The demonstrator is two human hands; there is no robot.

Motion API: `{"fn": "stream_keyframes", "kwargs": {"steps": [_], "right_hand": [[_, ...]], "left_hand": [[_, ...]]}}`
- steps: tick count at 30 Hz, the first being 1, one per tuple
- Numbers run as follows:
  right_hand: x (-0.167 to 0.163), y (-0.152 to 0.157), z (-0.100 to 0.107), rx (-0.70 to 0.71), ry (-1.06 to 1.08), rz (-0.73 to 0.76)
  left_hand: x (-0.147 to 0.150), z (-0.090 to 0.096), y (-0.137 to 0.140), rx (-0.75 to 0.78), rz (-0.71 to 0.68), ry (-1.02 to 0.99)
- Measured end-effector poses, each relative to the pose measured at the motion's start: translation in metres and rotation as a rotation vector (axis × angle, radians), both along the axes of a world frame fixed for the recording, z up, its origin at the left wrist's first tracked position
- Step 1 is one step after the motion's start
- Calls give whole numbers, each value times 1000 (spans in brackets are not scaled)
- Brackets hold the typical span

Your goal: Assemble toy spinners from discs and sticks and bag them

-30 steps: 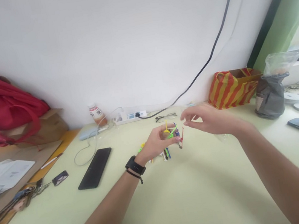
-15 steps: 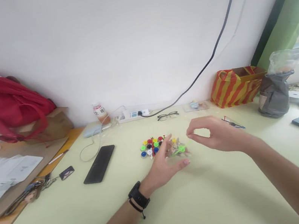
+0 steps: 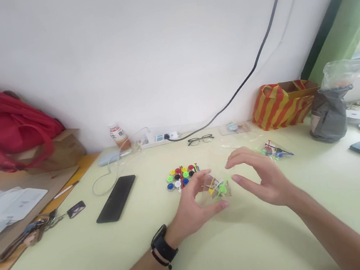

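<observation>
My left hand [image 3: 190, 207] is curled around a small clear plastic bag [image 3: 218, 187], its fingers behind the bag and its thumb in front. Yellow, bright green and tan pieces show through the film; their exact kind is too small to tell. My right hand [image 3: 264, 176] hovers just right of the bag, thumb and fingers apart, with nothing visible between them. Beyond my left fingers lie several small coloured wheel-like discs [image 3: 176, 178] in rows, with thin coloured sticks [image 3: 182, 176] among them. My left fingers hide part of this group.
Another clear bag of coloured pieces [image 3: 276, 151] lies to the right. Eyeglasses [image 3: 200, 140], a power strip [image 3: 158, 139] and a bottle [image 3: 119, 137] stand along the wall. A black phone [image 3: 116, 199] lies left, a striped bag [image 3: 284, 106] and a grey bag [image 3: 328, 114] at back right.
My right hand has opened from a pinch and moved slightly lower. The clear bag, blurred before, is sharper now and a little nearer to me. More of the right-hand bag shows.
</observation>
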State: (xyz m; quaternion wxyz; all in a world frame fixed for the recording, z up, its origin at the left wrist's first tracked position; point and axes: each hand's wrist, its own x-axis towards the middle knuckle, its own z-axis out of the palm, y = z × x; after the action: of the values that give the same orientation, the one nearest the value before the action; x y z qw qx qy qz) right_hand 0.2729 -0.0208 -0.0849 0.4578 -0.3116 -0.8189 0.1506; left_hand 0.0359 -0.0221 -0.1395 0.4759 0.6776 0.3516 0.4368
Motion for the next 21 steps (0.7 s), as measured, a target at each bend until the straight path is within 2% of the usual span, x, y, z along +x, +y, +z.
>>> {"fn": "stream_keyframes", "kwargs": {"steps": [3, 6, 9, 12, 17, 21], "right_hand": [[-4, -1, -7, -6, -27, -36], [-7, 3, -16, -40, 98, -137], [-7, 11, -25, -267, 205, -62], [-5, 16, -29, -471, 163, 71], [-5, 17, -29, -491, 179, -30], [-12, 12, -27, -542, 256, 30]], "left_hand": [[1, -3, 0, -128, -78, 47], [2, -4, 0, -169, -82, 18], [1, -2, 1, -154, -83, -48], [1, -2, 3, -140, -95, -71], [2, -9, 7, -164, -33, -108], [3, -7, 6, -208, -75, -108]]}}
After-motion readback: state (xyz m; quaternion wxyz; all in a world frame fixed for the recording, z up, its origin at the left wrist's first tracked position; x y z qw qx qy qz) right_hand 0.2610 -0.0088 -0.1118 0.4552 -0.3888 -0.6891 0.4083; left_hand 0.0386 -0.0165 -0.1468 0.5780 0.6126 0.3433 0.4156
